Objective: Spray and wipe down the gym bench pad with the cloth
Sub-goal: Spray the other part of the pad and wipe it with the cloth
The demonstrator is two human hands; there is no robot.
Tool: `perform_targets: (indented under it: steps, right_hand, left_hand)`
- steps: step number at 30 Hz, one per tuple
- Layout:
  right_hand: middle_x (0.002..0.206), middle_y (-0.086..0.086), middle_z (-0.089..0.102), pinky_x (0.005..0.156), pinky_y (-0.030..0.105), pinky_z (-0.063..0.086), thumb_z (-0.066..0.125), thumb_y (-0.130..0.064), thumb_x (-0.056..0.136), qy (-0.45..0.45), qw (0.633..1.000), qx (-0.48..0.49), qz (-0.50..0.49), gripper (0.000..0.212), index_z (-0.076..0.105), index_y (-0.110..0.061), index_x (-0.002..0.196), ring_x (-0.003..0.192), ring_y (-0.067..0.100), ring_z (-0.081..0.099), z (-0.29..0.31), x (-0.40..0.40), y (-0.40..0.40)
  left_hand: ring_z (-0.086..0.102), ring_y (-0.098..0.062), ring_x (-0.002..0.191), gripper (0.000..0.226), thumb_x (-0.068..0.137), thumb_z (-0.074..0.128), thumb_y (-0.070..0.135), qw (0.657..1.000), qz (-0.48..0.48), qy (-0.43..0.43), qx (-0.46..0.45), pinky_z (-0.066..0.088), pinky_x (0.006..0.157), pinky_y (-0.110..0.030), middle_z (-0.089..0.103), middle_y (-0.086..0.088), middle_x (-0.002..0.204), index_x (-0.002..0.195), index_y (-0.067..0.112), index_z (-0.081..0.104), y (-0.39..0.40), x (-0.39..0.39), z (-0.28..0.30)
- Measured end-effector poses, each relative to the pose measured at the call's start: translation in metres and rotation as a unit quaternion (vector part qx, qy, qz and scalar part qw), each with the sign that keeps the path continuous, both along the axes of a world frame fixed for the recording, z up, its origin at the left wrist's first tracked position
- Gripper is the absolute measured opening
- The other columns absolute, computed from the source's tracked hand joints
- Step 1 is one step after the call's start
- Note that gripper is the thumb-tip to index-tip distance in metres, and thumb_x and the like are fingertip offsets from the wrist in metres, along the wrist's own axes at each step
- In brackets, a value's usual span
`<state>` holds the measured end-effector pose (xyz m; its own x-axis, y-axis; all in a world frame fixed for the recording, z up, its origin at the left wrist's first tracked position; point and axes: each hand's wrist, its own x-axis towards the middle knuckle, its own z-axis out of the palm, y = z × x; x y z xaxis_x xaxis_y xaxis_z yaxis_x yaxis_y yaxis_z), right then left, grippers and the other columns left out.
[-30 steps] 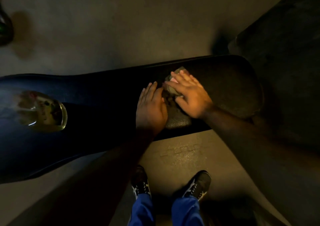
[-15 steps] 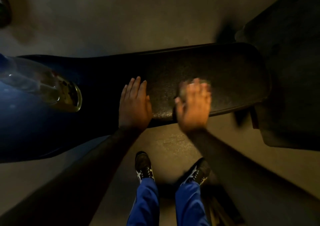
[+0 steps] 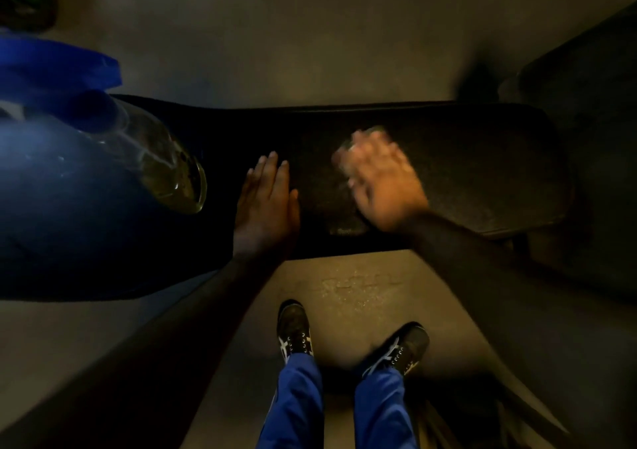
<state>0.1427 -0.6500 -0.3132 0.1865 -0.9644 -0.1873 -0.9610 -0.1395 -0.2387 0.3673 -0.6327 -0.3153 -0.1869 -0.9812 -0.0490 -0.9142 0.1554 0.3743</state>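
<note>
We wipe the pad (image 3: 465, 173) in dim light.
Right hand (image 3: 382, 186), blurred, presses the cloth (image 3: 348, 149) flat; left hand (image 3: 267, 204) rests spread beside it, near the front edge.

right hand (image 3: 382, 183) motion-blurred | cloth (image 3: 348, 147) mostly hidden beneath | grip unclear

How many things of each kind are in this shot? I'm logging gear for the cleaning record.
Bare hands: 2, the left hand flat on the pad, the blurred right hand pressing the cloth
Pale crumpled cloth: 1
Black textured bench pad: 1
Clear spray bottle with yellowish liquid: 1
Dark sneakers: 2
Total: 7
</note>
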Motion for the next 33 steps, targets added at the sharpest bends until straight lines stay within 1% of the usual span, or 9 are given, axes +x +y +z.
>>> perform_targets:
  steps: [3,7,8,12,17,21,26,30,33]
  right_hand:
    - [0.168,0.011,0.017,0.125,0.052,0.008,0.035,-0.044,0.096,0.0,0.971,0.019,-0.239,0.067,0.029,-0.017,0.157,0.155,0.034,0.009,0.002,0.034,-0.027]
    - [0.166,0.006,0.024,0.124,0.05,0.01,0.041,-0.042,0.096,-0.065,0.997,0.014,0.034,0.061,0.034,-0.025,0.155,0.155,0.03,0.014,0.002,0.059,-0.027]
    - [0.165,0.007,0.028,0.124,0.05,0.013,0.04,-0.043,0.095,-0.054,0.998,-0.002,0.037,0.062,0.037,-0.023,0.153,0.154,0.03,0.017,0.002,0.054,-0.036]
    - [0.161,0.014,0.032,0.125,0.05,0.008,0.041,-0.042,0.096,-0.011,0.97,0.035,-0.239,0.065,0.034,-0.012,0.153,0.153,0.034,0.016,0.003,0.089,-0.081]
    - [0.161,0.007,0.037,0.124,0.049,0.018,0.042,-0.038,0.092,-0.07,0.995,0.006,0.07,0.06,0.044,-0.022,0.149,0.152,0.03,0.024,-0.001,0.066,-0.071]
    - [0.163,0.012,0.031,0.125,0.052,0.015,0.038,-0.041,0.094,-0.018,0.987,-0.015,-0.159,0.061,0.039,-0.019,0.151,0.153,0.035,0.019,-0.005,0.054,-0.054]
    - [0.167,0.004,0.021,0.125,0.052,0.01,0.036,-0.043,0.095,-0.071,0.99,0.02,0.123,0.063,0.031,-0.025,0.156,0.155,0.027,0.011,0.0,0.054,-0.001]
    - [0.165,0.014,0.025,0.123,0.056,0.016,0.037,-0.049,0.095,-0.018,0.981,-0.01,-0.191,0.068,0.033,-0.014,0.154,0.153,0.036,0.017,-0.002,0.052,0.008]
    - [0.166,0.013,0.021,0.124,0.056,0.014,0.043,-0.05,0.095,-0.039,0.998,-0.019,-0.04,0.071,0.029,-0.016,0.156,0.154,0.036,0.014,-0.002,0.093,0.056]
  left_hand:
    - [0.026,-0.033,0.146,0.052,0.102,0.038,0.027,0.997,-0.01,-0.033,-0.07,0.017,0.121,-0.045,0.033,-0.022,0.154,0.146,0.0,0.037,0.007,0.016,-0.01]
    - [0.027,-0.035,0.145,0.051,0.104,0.037,0.026,0.991,-0.035,-0.045,-0.12,0.024,0.118,-0.049,0.034,-0.024,0.153,0.145,-0.004,0.038,0.011,0.019,-0.024]
    - [0.025,-0.034,0.146,0.052,0.104,0.036,0.026,0.991,-0.034,-0.047,-0.122,0.022,0.119,-0.048,0.033,-0.023,0.154,0.146,-0.003,0.037,0.011,0.019,-0.025]
    - [0.024,-0.031,0.147,0.051,0.103,0.04,0.025,0.989,-0.031,-0.05,-0.134,0.024,0.118,-0.048,0.032,-0.021,0.154,0.146,-0.002,0.038,0.012,0.02,-0.025]
    - [0.03,-0.033,0.144,0.047,0.101,0.048,0.019,0.985,-0.027,-0.022,-0.168,0.03,0.115,-0.05,0.037,-0.023,0.151,0.142,-0.005,0.043,0.014,0.021,-0.023]
    - [0.03,-0.034,0.144,0.047,0.104,0.041,0.021,0.987,-0.03,-0.017,-0.157,0.029,0.116,-0.05,0.037,-0.023,0.151,0.142,-0.005,0.043,0.015,0.02,-0.022]
    - [0.034,-0.034,0.142,0.045,0.102,0.039,0.02,0.993,-0.025,-0.017,-0.11,0.025,0.118,-0.046,0.041,-0.023,0.149,0.141,-0.003,0.046,0.009,0.022,-0.021]
    - [0.037,-0.033,0.141,0.05,0.097,0.04,0.023,0.999,-0.01,-0.01,-0.05,0.025,0.118,-0.043,0.042,-0.021,0.148,0.141,0.0,0.045,0.022,0.024,-0.002]
    - [0.042,-0.031,0.138,0.048,0.096,0.044,0.024,1.0,-0.006,-0.008,-0.03,0.027,0.116,-0.041,0.047,-0.019,0.145,0.139,0.002,0.049,0.037,0.031,0.016]
